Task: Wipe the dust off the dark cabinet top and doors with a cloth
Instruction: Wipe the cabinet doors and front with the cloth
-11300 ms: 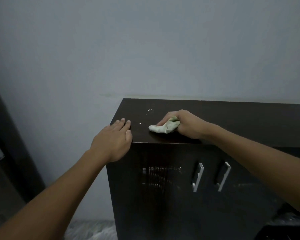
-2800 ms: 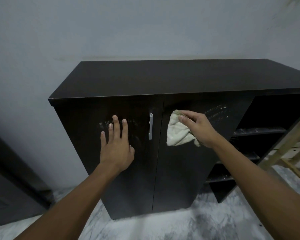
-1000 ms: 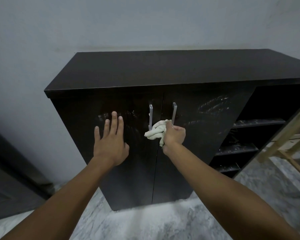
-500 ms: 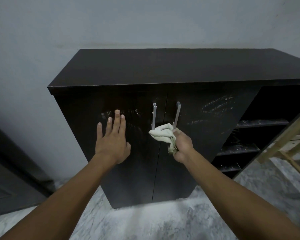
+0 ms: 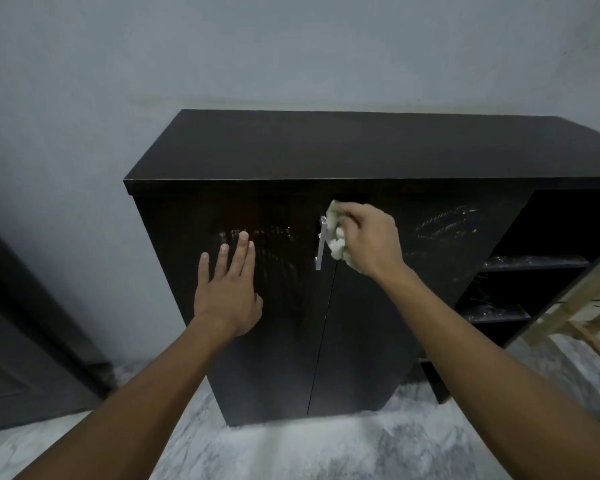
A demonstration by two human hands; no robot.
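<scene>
The dark cabinet (image 5: 326,150) stands against a pale wall, its two doors closed. My right hand (image 5: 371,239) grips a crumpled pale cloth (image 5: 336,237) and presses it against the upper part of the right door (image 5: 364,334), covering that door's handle. The silver handle of the left door (image 5: 322,244) shows just left of the cloth. My left hand (image 5: 227,285) lies flat with fingers spread on the left door (image 5: 271,341). Dusty streaks show on the left door by my fingertips and on the right door's upper right.
Open shelves (image 5: 534,261) fill the cabinet's right side. A light wooden frame (image 5: 582,306) leans at the far right. A dark door (image 5: 21,341) stands at the left. The floor (image 5: 326,452) is grey marble.
My right hand has carried the cloth up from below the two handles to the top of the right door, hiding its handle. My left hand stays flat on the left door.
</scene>
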